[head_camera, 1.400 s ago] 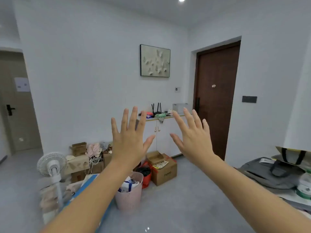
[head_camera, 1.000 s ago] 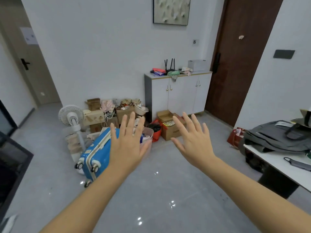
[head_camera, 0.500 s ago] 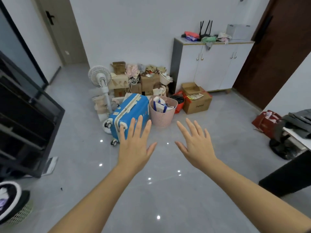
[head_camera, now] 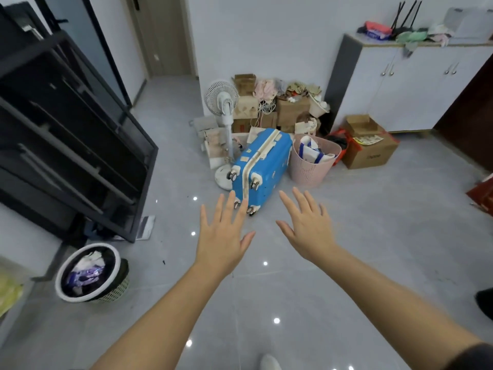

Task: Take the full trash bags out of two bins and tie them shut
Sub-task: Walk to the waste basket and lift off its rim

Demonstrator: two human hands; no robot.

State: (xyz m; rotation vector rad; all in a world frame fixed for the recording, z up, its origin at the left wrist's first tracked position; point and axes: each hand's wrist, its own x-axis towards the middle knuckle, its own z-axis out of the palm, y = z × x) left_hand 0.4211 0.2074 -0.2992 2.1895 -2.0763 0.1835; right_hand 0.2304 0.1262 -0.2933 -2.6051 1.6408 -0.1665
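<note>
A round white-rimmed bin (head_camera: 66, 292) lined with a black trash bag (head_camera: 112, 259) stands on the floor at the lower left, full of wrappers and paper. My left hand (head_camera: 222, 236) and my right hand (head_camera: 309, 231) are stretched out in front of me over the grey floor, fingers straight and spread, holding nothing. Both hands are well to the right of the bin and apart from it. A pink lattice basket (head_camera: 306, 172) with bags in it stands farther off beside a blue suitcase (head_camera: 262, 164).
A black metal rack (head_camera: 66, 145) leans along the left wall above the bin. A white fan (head_camera: 222, 102), cardboard boxes (head_camera: 369, 153) and a white cabinet (head_camera: 416, 84) crowd the far wall. Something red (head_camera: 482, 193) sits at the right edge.
The camera has tilted down and turned left. The white-rimmed bin has come fully into view at the lower left. Both hands stay open and spread in front of me.
</note>
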